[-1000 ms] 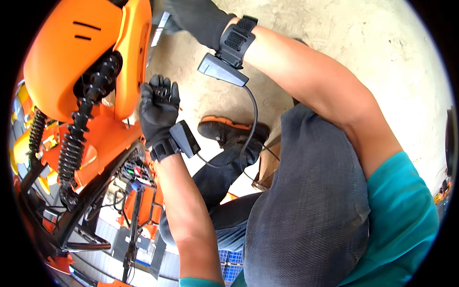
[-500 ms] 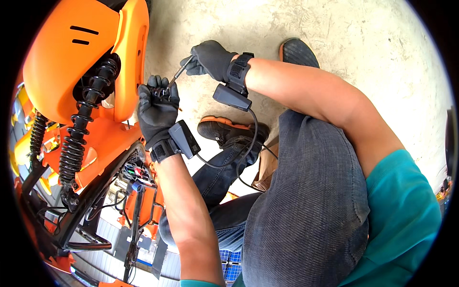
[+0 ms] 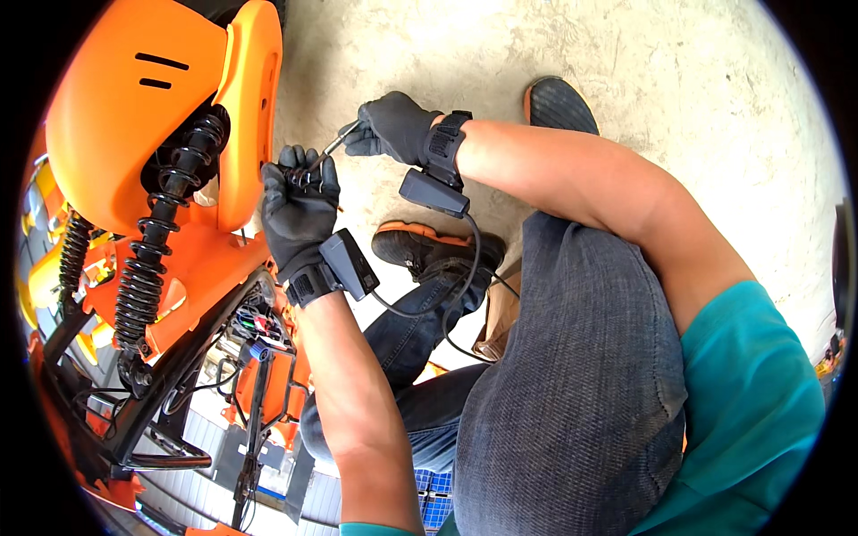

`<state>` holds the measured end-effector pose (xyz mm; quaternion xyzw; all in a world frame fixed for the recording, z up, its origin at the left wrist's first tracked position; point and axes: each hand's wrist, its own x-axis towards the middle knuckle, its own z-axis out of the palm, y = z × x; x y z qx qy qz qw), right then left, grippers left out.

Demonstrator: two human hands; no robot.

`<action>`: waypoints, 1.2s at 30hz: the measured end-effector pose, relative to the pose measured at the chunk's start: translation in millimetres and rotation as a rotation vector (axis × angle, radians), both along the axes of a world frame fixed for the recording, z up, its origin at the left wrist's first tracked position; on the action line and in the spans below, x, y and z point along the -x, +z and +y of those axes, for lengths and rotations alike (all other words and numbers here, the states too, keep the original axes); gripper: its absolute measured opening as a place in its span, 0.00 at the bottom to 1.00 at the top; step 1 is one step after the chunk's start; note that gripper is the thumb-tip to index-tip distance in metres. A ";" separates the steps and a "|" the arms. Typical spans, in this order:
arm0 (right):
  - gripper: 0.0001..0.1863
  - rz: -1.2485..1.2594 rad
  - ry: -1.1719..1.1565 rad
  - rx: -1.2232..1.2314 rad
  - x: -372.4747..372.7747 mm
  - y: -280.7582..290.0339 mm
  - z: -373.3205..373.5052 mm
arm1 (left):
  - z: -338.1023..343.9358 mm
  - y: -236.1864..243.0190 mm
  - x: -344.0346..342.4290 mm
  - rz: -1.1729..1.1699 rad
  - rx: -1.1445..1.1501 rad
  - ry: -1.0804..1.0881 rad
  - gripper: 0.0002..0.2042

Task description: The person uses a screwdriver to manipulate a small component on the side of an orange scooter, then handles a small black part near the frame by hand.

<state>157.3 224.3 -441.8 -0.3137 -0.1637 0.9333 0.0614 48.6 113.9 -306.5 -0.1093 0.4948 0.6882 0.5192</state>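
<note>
My left hand [image 3: 297, 214], in a black glove, is palm up beside the orange body panel. Its fingers curl around several small dark, shiny parts [image 3: 299, 177], whose kind is too small to make out. Farther right, my gloved right hand [image 3: 393, 127] grips a slim metal rod [image 3: 338, 141] between its fingers. The rod slants down to the left, its lower end reaching the parts in my left palm. Fingers and parts hide that tip.
At left stands an orange vehicle with a body panel [image 3: 134, 107], a black coil-spring shock absorber [image 3: 147, 277] and dark frame tubes. Loose wiring [image 3: 259, 322] hangs below. A cable [image 3: 472, 268] links the two wrist boxes. My shoes rest on the concrete floor [image 3: 679, 71].
My right hand has come down slightly toward my left, and the rod lies at a flatter slant. My left hand has barely moved.
</note>
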 end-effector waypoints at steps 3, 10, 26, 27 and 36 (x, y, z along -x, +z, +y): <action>0.10 0.011 0.080 0.134 -5.8 25.0 3.7 | -5.2 0.8 1.3 0.030 0.085 0.062 0.09; 0.11 -0.156 0.168 0.333 -10.3 43.4 -5.5 | 1.9 9.9 -5.6 0.038 0.058 0.009 0.07; 0.11 -0.343 0.001 -1.646 56.0 170.7 -60.2 | -12.7 6.4 -10.9 0.134 0.204 0.094 0.07; 0.10 -0.184 -0.137 -1.670 49.6 166.7 -33.3 | -17.7 9.7 -9.0 0.130 0.200 0.115 0.06; 0.14 -0.086 -0.084 -0.017 -9.5 58.9 57.5 | -14.5 -6.6 8.2 -0.062 -0.137 -0.103 0.09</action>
